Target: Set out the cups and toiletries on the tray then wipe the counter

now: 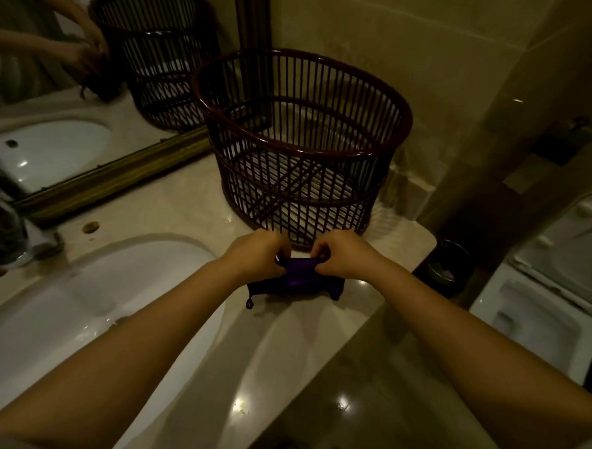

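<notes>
1. Counter (170,210): pale stone, sink (86,304) set in left of the basket.
2. Basket (304,145): dark slatted, upright at counter's back.
3. Purple pouch (296,282): on counter just in front of basket.
4. Left hand (255,255), right hand (346,252): each pinching pouch's top edge, pulling apart.

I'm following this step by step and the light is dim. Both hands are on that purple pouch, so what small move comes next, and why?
Probably pull the pouch's top edge apart. The left hand and right hand each pinch the upper edge of the purple pouch, which rests on the counter in front of the basket. What the pouch holds is not visible.
</notes>
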